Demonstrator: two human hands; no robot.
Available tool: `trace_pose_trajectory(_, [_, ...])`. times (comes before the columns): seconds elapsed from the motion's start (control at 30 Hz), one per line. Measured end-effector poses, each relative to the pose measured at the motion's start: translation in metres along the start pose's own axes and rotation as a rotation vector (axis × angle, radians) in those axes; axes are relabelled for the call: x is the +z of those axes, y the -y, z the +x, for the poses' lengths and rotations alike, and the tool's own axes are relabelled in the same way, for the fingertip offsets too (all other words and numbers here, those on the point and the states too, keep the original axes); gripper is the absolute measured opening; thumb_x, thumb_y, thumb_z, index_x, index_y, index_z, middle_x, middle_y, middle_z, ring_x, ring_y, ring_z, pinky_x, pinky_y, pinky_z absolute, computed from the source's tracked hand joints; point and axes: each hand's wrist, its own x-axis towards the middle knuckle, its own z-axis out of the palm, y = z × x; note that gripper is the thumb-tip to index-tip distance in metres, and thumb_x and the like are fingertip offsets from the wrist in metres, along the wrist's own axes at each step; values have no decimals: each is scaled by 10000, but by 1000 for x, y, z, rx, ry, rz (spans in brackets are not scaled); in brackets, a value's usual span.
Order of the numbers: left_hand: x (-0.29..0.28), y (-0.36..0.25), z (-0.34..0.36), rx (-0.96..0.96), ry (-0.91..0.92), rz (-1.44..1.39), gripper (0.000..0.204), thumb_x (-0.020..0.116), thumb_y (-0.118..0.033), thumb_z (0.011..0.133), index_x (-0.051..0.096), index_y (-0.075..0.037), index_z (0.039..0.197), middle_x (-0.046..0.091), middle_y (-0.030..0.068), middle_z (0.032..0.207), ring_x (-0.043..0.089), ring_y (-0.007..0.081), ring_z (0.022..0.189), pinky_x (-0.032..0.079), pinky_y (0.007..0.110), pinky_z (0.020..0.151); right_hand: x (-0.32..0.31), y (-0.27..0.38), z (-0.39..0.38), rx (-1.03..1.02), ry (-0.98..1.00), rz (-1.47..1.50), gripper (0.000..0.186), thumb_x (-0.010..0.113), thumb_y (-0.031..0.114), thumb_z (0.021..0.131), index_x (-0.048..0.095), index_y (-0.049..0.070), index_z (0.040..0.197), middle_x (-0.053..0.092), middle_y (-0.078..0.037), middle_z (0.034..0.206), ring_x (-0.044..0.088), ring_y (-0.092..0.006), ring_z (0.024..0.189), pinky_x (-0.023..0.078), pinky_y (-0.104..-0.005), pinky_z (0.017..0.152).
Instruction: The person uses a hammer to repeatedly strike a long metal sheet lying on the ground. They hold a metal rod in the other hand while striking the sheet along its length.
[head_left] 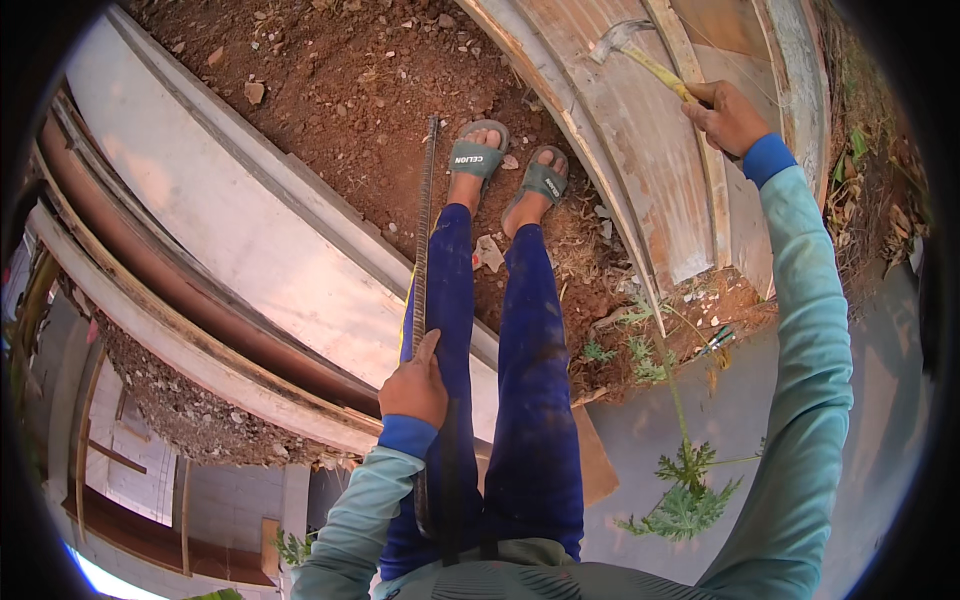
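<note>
1. Head view: the left hand (pixel 413 388) is wrapped around a ribbed metal bar (pixel 423 240), thumb lying along it. The bar runs lengthwise over the left leg (pixel 455 290); its far end reaches beside the left sandal (pixel 478 158), and its near end passes below the wrist toward the lap.

2. Out to the right, the right hand (pixel 728 120) has its fingers curled around the lower handle of a hammer (pixel 656 70). The yellow handle slants up and left to a metal claw head, seen against a stained wooden panel (pixel 640 150). Whether the head touches that panel, I cannot tell.

3. Both sandalled feet stand on reddish soil (pixel 340 70) between the wooden panel and a long pale panel (pixel 210 180) on the left. A leafy plant (pixel 690 500) grows nearer the body, over grey ground (pixel 640 440).

4. As I judge it, the step in hand is holding and positioning: bar and hammer are both gripped, well apart, with no blow or contact between them.

5. The next move likely calls for a steady left grip, a controlled right wrist, and care to direct the bar's far end away from the toes.
</note>
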Motion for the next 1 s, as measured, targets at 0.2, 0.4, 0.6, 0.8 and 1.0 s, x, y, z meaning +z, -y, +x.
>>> trace_pose_trajectory(0.2, [1, -2, -1, -17, 8, 19, 414, 499, -184, 969, 528, -231, 1380, 692, 195, 878, 670, 401, 777, 536, 506, 702, -8, 27, 1, -112, 57, -269, 367, 605, 198, 932, 643, -22, 1224, 563, -66, 639, 541, -145, 484, 447, -330, 486])
trace_pose_trajectory(0.4, [3, 2, 2, -7, 10, 25, 423, 506, -188, 968, 520, -241, 1387, 691, 192, 875, 667, 401, 783, 535, 503, 705, 8, 32, 39, -105, -59, -333, 367, 599, 207, 950, 632, -71, 1187, 530, -73, 620, 522, -142, 480, 447, -327, 502])
trace_pose_trajectory(0.6, [10, 6, -2, -2, -21, -21, 417, 513, -191, 965, 529, -250, 1378, 689, 191, 844, 665, 401, 749, 536, 504, 689, 55, 31, -31, -175, -2, -562, 271, 617, 169, 891, 666, -6, 1092, 662, -202, 834, 644, -372, 783, 511, -461, 705])
trace_pose_trajectory(0.8, [11, 8, -1, 20, -54, -59, 413, 507, -186, 965, 536, -249, 1372, 685, 194, 830, 664, 403, 739, 537, 505, 678, 63, 37, -64, -171, -133, -553, 249, 611, 123, 879, 653, -26, 1075, 663, -240, 859, 634, -438, 850, 502, -495, 755])
trace_pose_trajectory(1.0, [13, 11, 0, 5, -29, -44, 416, 511, -184, 961, 537, -248, 1371, 685, 193, 831, 666, 400, 741, 537, 505, 674, 32, 8, -38, -56, -237, 109, 294, 637, 166, 917, 667, -36, 1129, 618, -102, 668, 599, -213, 558, 446, -343, 519])
